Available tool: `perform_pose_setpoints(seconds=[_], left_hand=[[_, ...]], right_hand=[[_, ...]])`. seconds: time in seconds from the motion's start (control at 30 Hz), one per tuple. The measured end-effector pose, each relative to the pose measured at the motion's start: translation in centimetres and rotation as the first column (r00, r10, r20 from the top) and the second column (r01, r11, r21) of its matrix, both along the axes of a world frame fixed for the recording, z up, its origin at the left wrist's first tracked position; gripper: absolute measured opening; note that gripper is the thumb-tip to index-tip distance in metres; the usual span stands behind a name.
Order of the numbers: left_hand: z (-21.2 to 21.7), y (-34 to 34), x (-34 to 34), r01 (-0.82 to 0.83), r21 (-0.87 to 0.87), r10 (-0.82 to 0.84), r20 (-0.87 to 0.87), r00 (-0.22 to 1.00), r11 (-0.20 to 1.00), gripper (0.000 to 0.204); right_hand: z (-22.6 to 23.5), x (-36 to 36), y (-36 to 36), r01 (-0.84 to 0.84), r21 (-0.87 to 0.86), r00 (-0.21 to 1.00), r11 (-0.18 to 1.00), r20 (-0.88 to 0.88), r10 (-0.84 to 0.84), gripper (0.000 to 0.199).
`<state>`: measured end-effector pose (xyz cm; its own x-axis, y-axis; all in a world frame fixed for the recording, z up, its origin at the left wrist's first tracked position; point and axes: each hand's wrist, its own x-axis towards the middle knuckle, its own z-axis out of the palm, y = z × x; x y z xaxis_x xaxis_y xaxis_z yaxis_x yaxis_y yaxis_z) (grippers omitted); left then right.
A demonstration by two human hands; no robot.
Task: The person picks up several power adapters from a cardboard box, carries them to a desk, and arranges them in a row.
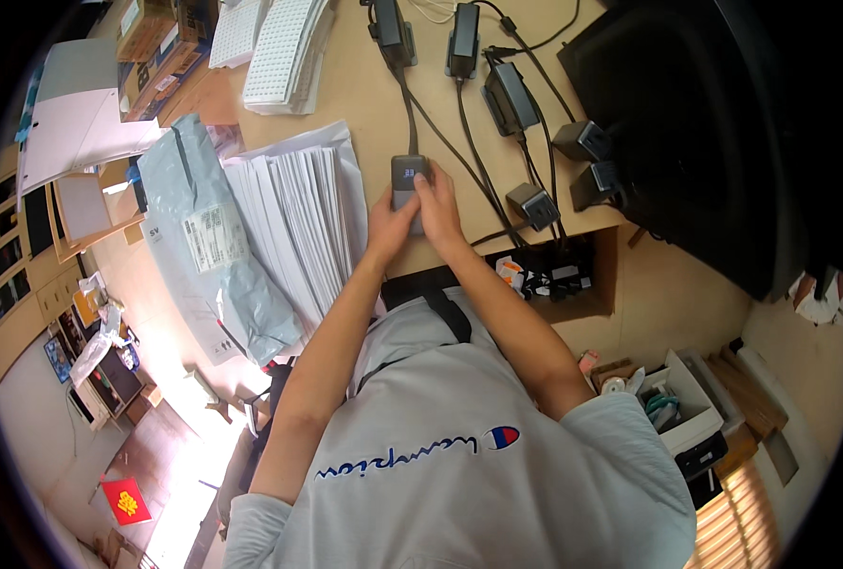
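Observation:
Both hands are around a grey box-shaped device point(404, 177) with a small lit display, which looks like a power bank. It lies at the front edge of the wooden desk point(374, 95). My left hand point(389, 228) grips its left side, and my right hand point(440, 211) closes on its right side, with the thumb on the face below the display. A dark cable point(412, 123) runs from its far end toward a black power adapter point(395, 40). The device's near end is partly hidden by my fingers.
Right of my hands are more black adapters point(509, 100), cube-shaped chargers point(533, 206) and tangled cables. A large black monitor point(687, 133) stands at right. Left lie a paper stack point(293, 223), a grey mailing bag point(179, 180) and white perforated sheets point(284, 62). Below is an open cubby point(606, 275).

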<state>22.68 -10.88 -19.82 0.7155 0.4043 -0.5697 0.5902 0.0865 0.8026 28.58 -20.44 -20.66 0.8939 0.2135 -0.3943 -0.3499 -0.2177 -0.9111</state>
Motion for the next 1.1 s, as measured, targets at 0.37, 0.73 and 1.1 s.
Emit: perform_pose_setpoints(seconds=[0.37, 0.73, 1.1], left_hand=[[-0.3, 0.5, -0.7, -0.197, -0.186, 0.187, -0.07, 0.98, 0.963, 0.048], [8.7, -2.8, -1.1, 0.019, 0.646, -0.217, 0.228, 0.949, 0.763, 0.073], [8.8, -3.6, -0.6, 0.27, 0.442, -0.416, 0.275, 0.867, 0.855, 0.059]], right_hand=[[0.6, -1.9, 1.8, 0.044, 0.297, 0.993, 0.954, -0.117, -0.009, 0.057], [13.6, 0.5, -14.8, 0.015, -0.698, 0.628, 0.716, 0.564, 0.537, 0.069], [17.0, 4.3, -16.2, -0.281, -0.583, 0.711, 0.762, 0.407, 0.573, 0.055]])
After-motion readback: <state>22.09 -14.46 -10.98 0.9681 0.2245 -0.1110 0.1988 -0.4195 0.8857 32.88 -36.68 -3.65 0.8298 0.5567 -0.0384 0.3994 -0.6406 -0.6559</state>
